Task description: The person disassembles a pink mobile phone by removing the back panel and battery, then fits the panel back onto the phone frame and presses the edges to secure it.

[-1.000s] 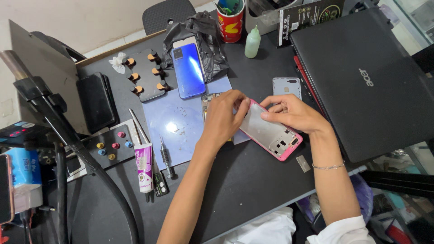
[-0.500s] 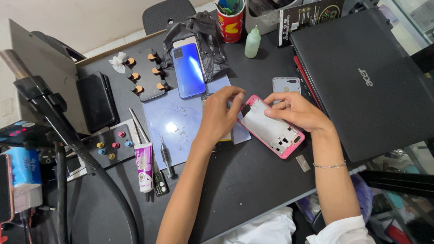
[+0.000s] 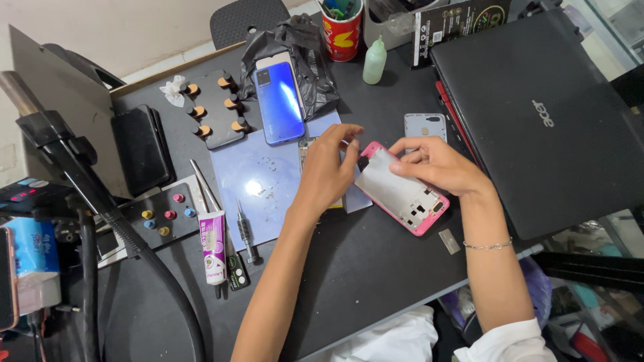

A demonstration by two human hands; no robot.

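Note:
A pink phone frame (image 3: 402,191), open side up with silvery insides showing, lies tilted over the dark table's middle. My right hand (image 3: 439,164) grips its far edge from the right. My left hand (image 3: 329,167) curls over its top left corner, fingertips at the edge; part of the frame and a flat part beneath the hand are hidden. Both hands sit at the right edge of a pale blue work mat (image 3: 268,181).
A blue phone (image 3: 280,102) lies at the mat's top. A closed black laptop (image 3: 543,114) fills the right. A grey back cover (image 3: 425,125), glue tube (image 3: 213,248), screwdriver (image 3: 246,231), tweezers (image 3: 204,191), green bottle (image 3: 374,62), red cup (image 3: 342,30) and black lamp arm (image 3: 100,201) surround.
Both hands and the pink frame shifted slightly; the frame is turned a little more toward the right hand, and the left fingers have moved up onto its top corner.

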